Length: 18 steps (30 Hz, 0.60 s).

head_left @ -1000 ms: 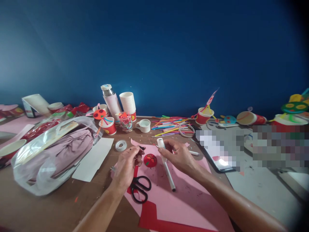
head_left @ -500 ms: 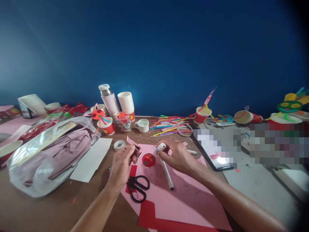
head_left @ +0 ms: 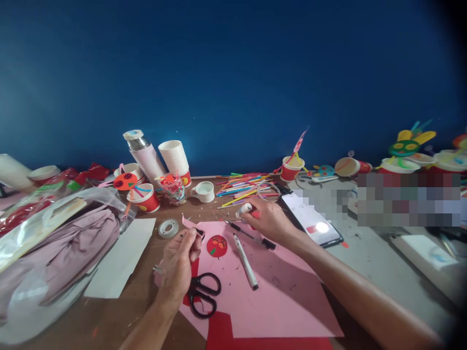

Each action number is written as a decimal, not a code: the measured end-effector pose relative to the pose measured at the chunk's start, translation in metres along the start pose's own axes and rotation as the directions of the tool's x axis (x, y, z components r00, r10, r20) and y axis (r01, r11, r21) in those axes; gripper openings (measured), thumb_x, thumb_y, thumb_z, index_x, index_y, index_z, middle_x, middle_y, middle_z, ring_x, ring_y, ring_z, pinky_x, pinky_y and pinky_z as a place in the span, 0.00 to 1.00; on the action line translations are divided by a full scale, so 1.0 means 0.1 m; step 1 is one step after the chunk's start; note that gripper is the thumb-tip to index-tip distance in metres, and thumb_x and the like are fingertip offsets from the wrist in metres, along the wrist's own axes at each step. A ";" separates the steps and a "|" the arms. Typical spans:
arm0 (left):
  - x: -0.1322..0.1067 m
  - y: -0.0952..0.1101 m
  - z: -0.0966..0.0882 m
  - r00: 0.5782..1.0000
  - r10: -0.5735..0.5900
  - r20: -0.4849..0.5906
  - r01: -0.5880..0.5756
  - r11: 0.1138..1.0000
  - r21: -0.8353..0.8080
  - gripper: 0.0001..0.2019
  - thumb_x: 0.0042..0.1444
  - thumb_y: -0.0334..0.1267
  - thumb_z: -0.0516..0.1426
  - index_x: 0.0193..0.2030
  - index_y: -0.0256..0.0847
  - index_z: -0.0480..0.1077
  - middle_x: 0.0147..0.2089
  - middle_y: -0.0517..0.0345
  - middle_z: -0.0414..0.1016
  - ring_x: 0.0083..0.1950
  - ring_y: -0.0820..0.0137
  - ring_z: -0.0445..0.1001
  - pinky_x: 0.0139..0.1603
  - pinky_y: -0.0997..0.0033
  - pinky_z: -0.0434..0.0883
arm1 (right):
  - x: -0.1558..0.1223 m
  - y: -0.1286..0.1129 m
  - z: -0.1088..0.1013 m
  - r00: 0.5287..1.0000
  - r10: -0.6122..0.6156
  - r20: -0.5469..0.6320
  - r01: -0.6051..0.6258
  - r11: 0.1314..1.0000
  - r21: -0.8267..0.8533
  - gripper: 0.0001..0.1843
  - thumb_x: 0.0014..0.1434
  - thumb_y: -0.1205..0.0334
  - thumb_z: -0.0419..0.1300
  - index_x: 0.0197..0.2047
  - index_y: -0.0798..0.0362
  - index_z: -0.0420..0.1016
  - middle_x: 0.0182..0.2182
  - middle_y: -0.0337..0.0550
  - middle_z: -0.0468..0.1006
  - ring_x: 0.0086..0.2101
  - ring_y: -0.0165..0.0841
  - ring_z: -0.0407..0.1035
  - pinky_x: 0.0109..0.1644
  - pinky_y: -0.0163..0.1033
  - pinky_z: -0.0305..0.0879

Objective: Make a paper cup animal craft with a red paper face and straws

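Pink paper strip (head_left: 188,223) is pinched between the thumb and fingers of the left hand (head_left: 177,265), at the far edge of the pink card sheet (head_left: 280,301). Its end carries a dark bit too small to make out. The right hand (head_left: 268,219) is curled closed around a small white tube (head_left: 243,210), above the far edge of the sheet.

The sheet lies on a wooden table (head_left: 109,323) below a blue wall (head_left: 233,73). Left of the sheet, beyond a loose white paper sheet (head_left: 120,257), sits a clear plastic bag (head_left: 54,291) holding mauve cloth (head_left: 69,253). Past its far edge stand a steel-topped thermos (head_left: 144,158), a stack of paper cups (head_left: 174,158), and a heap of coloured straws (head_left: 242,187). Right of it, a lit smartphone (head_left: 310,218) lies just beyond the right hand.

On the sheet, black-handled scissors (head_left: 203,294) rest on red paper (head_left: 193,277) near the left hand. A white marker (head_left: 245,261) and a black pen (head_left: 251,235) lie nearer the right hand, and a red paper circle (head_left: 217,246) sits between the hands. A tape roll (head_left: 168,228) lies just off the sheet's far left corner.
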<state>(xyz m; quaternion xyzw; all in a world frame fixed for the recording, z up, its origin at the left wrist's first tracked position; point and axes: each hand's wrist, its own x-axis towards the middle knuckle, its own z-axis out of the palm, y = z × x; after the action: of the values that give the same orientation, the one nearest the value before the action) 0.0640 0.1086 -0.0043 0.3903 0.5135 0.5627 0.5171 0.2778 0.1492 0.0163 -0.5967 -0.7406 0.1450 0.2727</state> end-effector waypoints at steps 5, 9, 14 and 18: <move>-0.02 0.04 0.02 1.000 -0.001 0.012 0.001 0.999 -0.048 0.13 0.50 0.40 0.58 0.21 0.37 0.63 0.20 0.64 0.62 0.19 0.81 0.54 0.20 0.80 0.54 | 0.01 0.08 0.21 0.998 -0.018 -0.063 0.013 0.996 -0.091 0.06 0.54 0.63 0.52 0.30 0.51 0.70 0.27 0.40 0.75 0.28 0.31 0.65 0.30 0.34 0.51; -0.03 0.03 0.01 1.000 0.023 0.020 -0.022 0.999 -0.045 0.12 0.50 0.41 0.58 0.22 0.37 0.64 0.20 0.63 0.63 0.20 0.80 0.56 0.21 0.80 0.56 | 0.00 0.13 0.32 0.993 -0.082 -0.081 0.077 0.995 -0.071 0.06 0.55 0.61 0.53 0.31 0.51 0.70 0.27 0.40 0.75 0.30 0.32 0.66 0.32 0.35 0.51; -0.01 0.02 0.00 0.998 0.058 -0.028 -0.060 0.995 -0.074 0.11 0.50 0.41 0.58 0.23 0.37 0.66 0.21 0.62 0.66 0.20 0.79 0.59 0.21 0.79 0.58 | -0.05 0.00 0.19 0.984 -0.121 -0.129 0.115 0.992 -0.053 0.07 0.54 0.60 0.55 0.28 0.52 0.69 0.24 0.38 0.73 0.27 0.30 0.63 0.32 0.35 0.51; -0.01 0.05 0.05 0.990 0.053 -0.133 -0.067 0.992 -0.104 0.10 0.50 0.43 0.57 0.27 0.38 0.69 0.25 0.58 0.71 0.27 0.72 0.68 0.30 0.74 0.66 | -0.20 -0.26 0.06 0.985 -0.167 -0.034 0.170 0.948 0.270 0.05 0.54 0.60 0.58 0.31 0.52 0.72 0.28 0.37 0.75 0.29 0.28 0.65 0.33 0.33 0.55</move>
<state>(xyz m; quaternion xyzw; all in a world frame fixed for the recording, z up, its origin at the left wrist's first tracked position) 0.0683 0.1087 0.0014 0.3393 0.5028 0.6292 0.4859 0.2565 0.1245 0.0207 -0.4891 -0.7605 0.2182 0.3671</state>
